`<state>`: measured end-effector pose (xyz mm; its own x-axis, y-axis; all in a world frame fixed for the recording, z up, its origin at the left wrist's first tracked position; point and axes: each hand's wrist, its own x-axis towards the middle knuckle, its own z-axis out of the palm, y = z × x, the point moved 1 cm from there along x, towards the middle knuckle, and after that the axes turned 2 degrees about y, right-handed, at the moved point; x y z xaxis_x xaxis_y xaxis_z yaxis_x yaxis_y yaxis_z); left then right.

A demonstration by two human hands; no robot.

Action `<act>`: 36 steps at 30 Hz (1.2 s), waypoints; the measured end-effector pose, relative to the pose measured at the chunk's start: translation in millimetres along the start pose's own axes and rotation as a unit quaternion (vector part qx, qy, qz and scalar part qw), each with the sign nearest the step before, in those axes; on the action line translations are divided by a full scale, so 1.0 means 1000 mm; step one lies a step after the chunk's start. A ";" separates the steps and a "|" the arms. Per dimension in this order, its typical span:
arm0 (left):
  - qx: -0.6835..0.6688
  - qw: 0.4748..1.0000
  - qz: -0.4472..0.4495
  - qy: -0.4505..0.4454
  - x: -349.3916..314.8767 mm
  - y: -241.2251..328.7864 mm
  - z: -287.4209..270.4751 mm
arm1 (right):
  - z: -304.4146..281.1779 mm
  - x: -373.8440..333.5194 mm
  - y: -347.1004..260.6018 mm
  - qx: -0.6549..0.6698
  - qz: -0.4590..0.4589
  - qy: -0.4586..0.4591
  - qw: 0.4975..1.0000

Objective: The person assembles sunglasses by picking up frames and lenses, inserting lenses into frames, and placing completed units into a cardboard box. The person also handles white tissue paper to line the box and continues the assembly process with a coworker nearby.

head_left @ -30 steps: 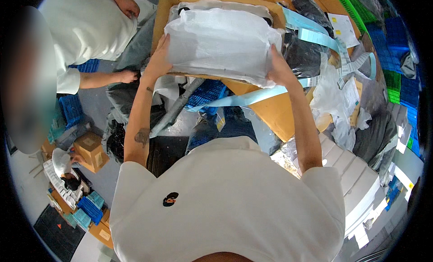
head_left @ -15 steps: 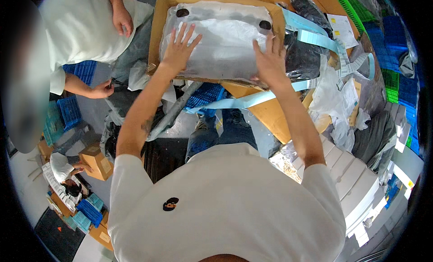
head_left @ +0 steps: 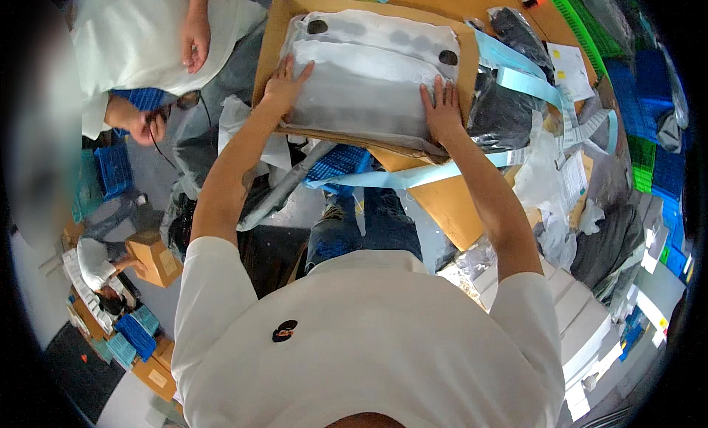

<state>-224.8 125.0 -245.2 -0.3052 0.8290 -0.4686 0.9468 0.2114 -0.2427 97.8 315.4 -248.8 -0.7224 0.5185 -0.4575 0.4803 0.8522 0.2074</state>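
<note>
In front of me an open cardboard box (head_left: 267, 48) holds a white sheet-like packing layer (head_left: 361, 100) with a dark oval hole near each far corner. A flap of the same whitish material is folded across it. My left hand (head_left: 283, 90) lies at the box's left inner side, fingers stretched out on the layer's edge. At the right inner side my right hand (head_left: 443, 112) rests with its fingers spread. Neither hand grips anything. What lies under the white layer is mostly hidden; faint dark round shapes show through.
Light-blue label strips (head_left: 413, 175) trail past the box's near side. Dark plastic-wrapped packages (head_left: 505, 111) and crumpled clear film (head_left: 542, 177) lie to the right. White boxes (head_left: 582, 317) are stacked at lower right. At left a co-worker's hand (head_left: 147, 126) holds a dark object.
My hands have come down onto the sides of the white layer and lie farther toward the box walls. In view, the box sits slightly more to the right.
</note>
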 end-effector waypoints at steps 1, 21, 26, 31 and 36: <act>0.023 1.000 -0.005 -0.004 0.000 0.005 -0.001 | 0.002 -0.002 0.001 0.003 0.002 -0.006 1.000; -0.655 0.571 -0.193 0.455 -0.288 0.126 0.016 | -0.151 -0.119 -0.214 0.563 -0.205 0.222 0.769; -0.753 0.518 -0.324 0.246 -0.381 0.165 0.160 | -0.079 -0.073 -0.428 0.594 -0.327 -0.016 0.734; -0.745 0.434 -0.456 0.221 -0.434 0.149 0.251 | -0.010 0.096 -0.639 0.434 -0.243 -0.033 0.867; -0.783 0.372 -0.477 0.145 -0.454 0.140 0.294 | 0.183 0.284 -0.693 0.026 -0.159 0.176 0.971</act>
<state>16.1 -374.0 -315.7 -0.7695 -0.0379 -0.6375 -0.6105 0.3363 0.7171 -349.4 -141.3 -680.4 -0.9591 0.2293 -0.1661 0.2231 0.9732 0.0554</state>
